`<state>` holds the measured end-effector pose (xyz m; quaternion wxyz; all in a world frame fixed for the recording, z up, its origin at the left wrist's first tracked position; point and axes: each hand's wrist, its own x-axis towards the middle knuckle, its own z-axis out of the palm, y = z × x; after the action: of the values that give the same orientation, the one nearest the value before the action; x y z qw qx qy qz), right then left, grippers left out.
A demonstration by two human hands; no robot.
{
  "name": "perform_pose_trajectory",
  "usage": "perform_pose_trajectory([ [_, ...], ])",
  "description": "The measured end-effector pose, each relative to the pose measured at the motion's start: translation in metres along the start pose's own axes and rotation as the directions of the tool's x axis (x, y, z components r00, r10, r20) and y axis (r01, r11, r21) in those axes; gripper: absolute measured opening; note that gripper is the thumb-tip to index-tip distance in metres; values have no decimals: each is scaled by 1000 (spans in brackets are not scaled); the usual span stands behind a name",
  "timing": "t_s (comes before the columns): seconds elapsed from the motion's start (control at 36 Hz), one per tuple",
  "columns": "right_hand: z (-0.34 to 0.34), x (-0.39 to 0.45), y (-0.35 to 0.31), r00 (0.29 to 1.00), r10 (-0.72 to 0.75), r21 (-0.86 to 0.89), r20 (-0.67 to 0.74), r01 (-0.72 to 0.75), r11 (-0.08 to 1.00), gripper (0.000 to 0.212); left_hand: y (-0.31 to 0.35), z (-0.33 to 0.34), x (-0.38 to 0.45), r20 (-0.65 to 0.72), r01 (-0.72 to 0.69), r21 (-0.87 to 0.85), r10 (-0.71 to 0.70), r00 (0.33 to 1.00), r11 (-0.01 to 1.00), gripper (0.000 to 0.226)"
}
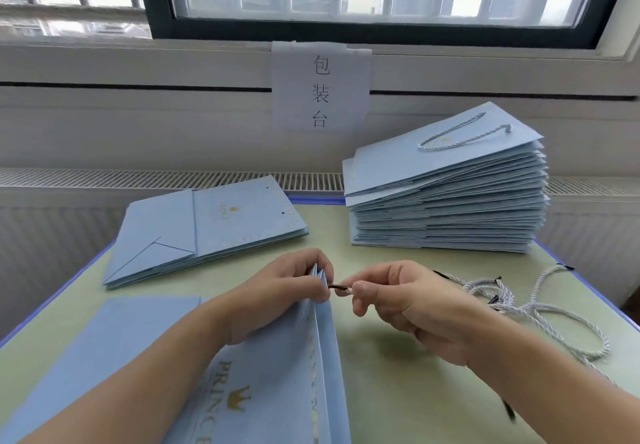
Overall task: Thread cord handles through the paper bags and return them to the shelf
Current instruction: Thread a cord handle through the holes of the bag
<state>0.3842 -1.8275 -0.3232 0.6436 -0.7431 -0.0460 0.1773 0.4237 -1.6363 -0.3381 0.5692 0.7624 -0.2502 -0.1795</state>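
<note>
A light blue paper bag with gold "PRINCE" lettering lies flat in front of me. My left hand pinches its top edge, where the paper layers stand slightly apart. My right hand pinches the dark tip of a cord right at that edge. The rest of this cord is hidden behind my right hand and arm. Loose pale blue twisted cords lie in a tangle at the right of the table.
A short pile of flat bags without handles lies at the left rear. A tall stack of bags, the top one with a cord handle, stands at the right rear. The green table ends at a wall with a paper sign.
</note>
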Motion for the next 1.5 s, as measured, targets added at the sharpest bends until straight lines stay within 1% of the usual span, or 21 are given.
perform_pose_trajectory([
  [0.08, 2, 0, 1, 1000, -12, 4, -28, 12, 1000, 16, -2, -1, 0, -6, -10, -25, 10, 1000, 1000, 29],
  [0.19, 9, -1, 6, 996, -70, -73, -52, 66, 995, 17, -3, -4, 0, 5, -8, -101, 8, 1000, 995, 27],
  [0.25, 12, -1, 8, 992, -115, -156, -53, 105, 982, 17, -3, -4, -1, 13, 3, -126, -2, 1000, 992, 29],
  [0.33, 19, -1, 13, 978, -204, -365, -43, 174, 915, 19, -3, -6, -1, 43, 1, -150, 6, 999, 989, 29],
  [0.36, 21, -1, 14, 977, -208, -387, -36, 179, 905, 19, -3, -6, -1, 55, 6, -162, 3, 998, 987, 29],
  [0.42, 27, -1, 16, 980, -200, -373, -23, 177, 911, 21, -4, -7, -1, 78, 21, -194, -6, 997, 981, 29],
  [0.53, 34, 0, 16, 982, -185, -299, -35, 167, 940, 22, -6, -9, -1, 113, 37, -248, -9, 994, 968, 41],
  [0.64, 37, -1, 15, 985, -169, -247, -44, 153, 957, 25, -4, -9, -2, 118, 35, -254, -5, 993, 966, 48],
  [0.72, 40, -1, 16, 979, -195, -276, -61, 172, 946, 26, -3, -7, -2, 108, 31, -213, -8, 994, 977, 51],
  [0.83, 42, 2, 20, 964, -240, -367, -114, 184, 912, 24, -4, -6, -3, 103, 26, -229, -2, 995, 973, 44],
  [0.92, 44, 1, 20, 959, -248, -361, -138, 185, 914, 24, -5, -6, -4, 105, 31, -274, -3, 995, 961, 44],
  [0.97, 45, 1, 21, 954, -256, -365, -154, 185, 912, 20, -5, -6, -4, 110, 28, -309, 7, 994, 951, 45],
  [1.08, 48, 3, 21, 941, -285, -349, -182, 209, 914, 16, -5, -6, -4, 103, 15, -314, 18, 995, 949, 44],
  [1.14, 47, 3, 21, 943, -284, -301, -175, 224, 927, 17, -6, -6, -4, 98, 17, -304, 13, 995, 953, 44],
  [1.22, 48, 0, 20, 950, -285, -212, -125, 255, 943, 18, -7, -5, -4, 104, 31, -286, -1, 995, 958, 41],
  [1.31, 50, -1, 20, 948, -310, -183, -76, 293, 939, 21, -6, -4, -4, 105, 39, -276, -10, 994, 960, 39],
  [1.33, 49, -1, 20, 944, -323, -197, -65, 306, 931, 22, -7, -4, -4, 108, 40, -278, -10, 994, 960, 37],
  [1.39, 49, 3, 21, 928, -366, -312, -71, 328, 892, 21, -7, -5, -3, 111, 47, -282, -16, 994, 958, 37],
  [1.44, 48, 7, 23, 915, -394, -411, -88, 327, 851, 12, -9, -5, -3, 111, 46, -261, -17, 994, 964, 38],
  [1.47, 48, 7, 23, 915, -390, -421, -101, 316, 851, 10, -10, -4, -2, 108, 42, -243, -16, 994, 969, 38],
  [1.5, 46, 7, 22, 916, -383, -393, -115, 313, 865, 11, -11, -3, 0, 96, 39, -213, -19, 995, 976, 38],
])
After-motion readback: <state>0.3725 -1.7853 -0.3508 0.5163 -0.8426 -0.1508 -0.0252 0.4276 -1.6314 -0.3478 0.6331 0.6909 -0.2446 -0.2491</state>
